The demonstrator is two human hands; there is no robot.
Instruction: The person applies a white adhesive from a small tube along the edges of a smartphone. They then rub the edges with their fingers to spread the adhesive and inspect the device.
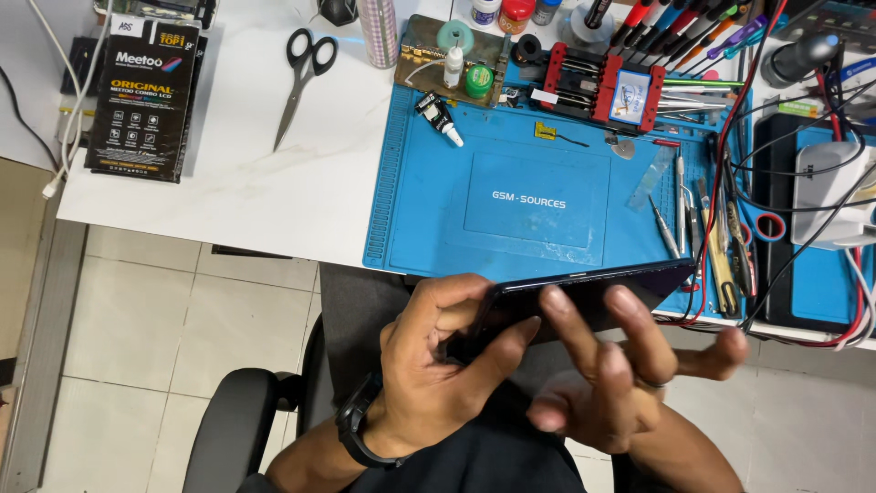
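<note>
While the left hand [429, 365] clamps the dark smartphone [584, 297] edge-on above the lap, just below the blue repair mat [420, 228], the right hand [620, 374] hovers beside it, fingers spread, gripping nothing.

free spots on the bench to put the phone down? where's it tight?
Free: centre panel of the blue mat, between the glue tube and the tweezers; white tabletop between the black box and the mat, below the scissors. Crowded: back edge around the red fixture and the cable-strewn right side.

Two hands [429, 365], one dark phone [584, 292], one scissors [304, 78], one blue mat [429, 210].
</note>
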